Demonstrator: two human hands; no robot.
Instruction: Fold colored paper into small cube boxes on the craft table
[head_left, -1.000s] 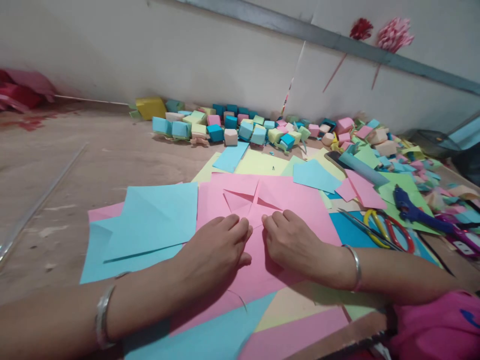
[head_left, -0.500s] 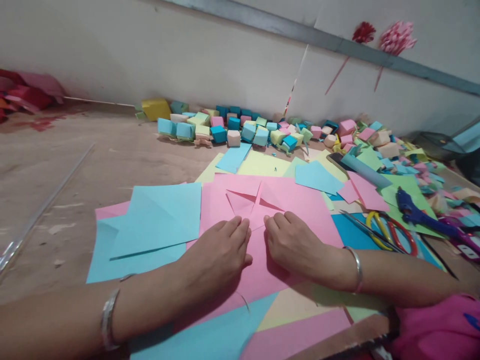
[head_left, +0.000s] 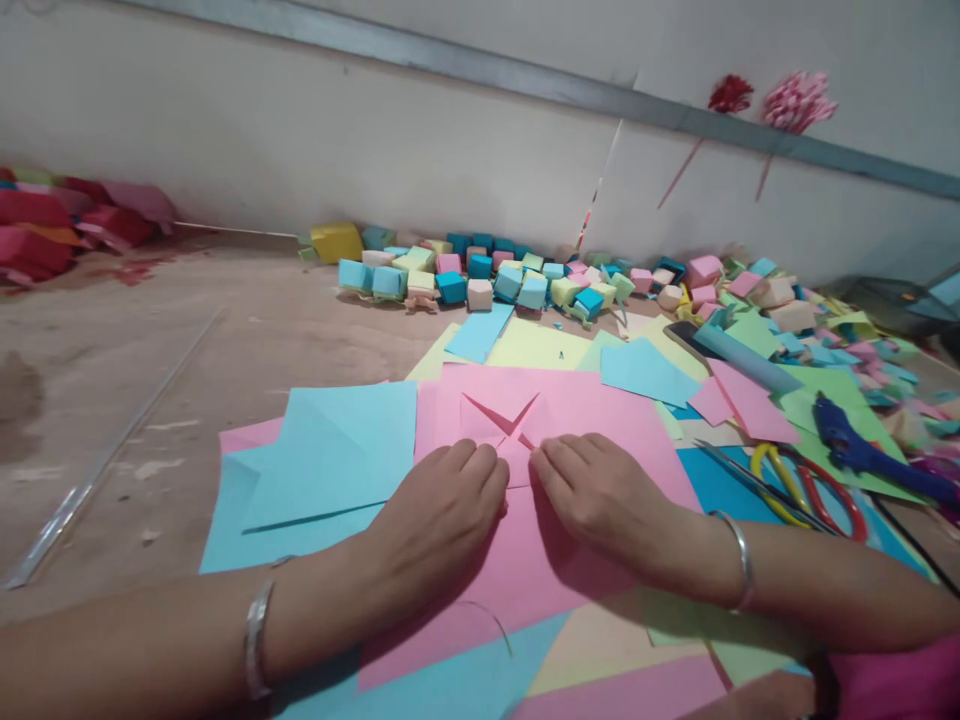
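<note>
A small folded pink paper [head_left: 517, 468] lies on a larger pink sheet [head_left: 630, 400], its triangular flaps partly raised at the far side. My left hand [head_left: 450, 505] is closed, fingers curled together, at the paper's left edge. At the right edge my right hand [head_left: 596, 490] is closed too, fingertips pinched against the paper. The hands cover both side edges, so the exact grip under the fingers is hidden. To the left of my left hand, a light blue sheet [head_left: 337, 435] overlaps other blue and pink sheets.
Scissors [head_left: 787, 490] with yellow and red handles lie right of my right hand, beside a blue glue gun [head_left: 862, 450]. Small coloured paper boxes [head_left: 450, 288] line the wall. A clear stick [head_left: 112, 450] lies far left; red paper pieces [head_left: 37, 240] are behind it.
The view has shifted slightly, so things appear further right and lower. My hands have drawn a little along the folded paper's sides, and its raised flaps have changed shape between them.
</note>
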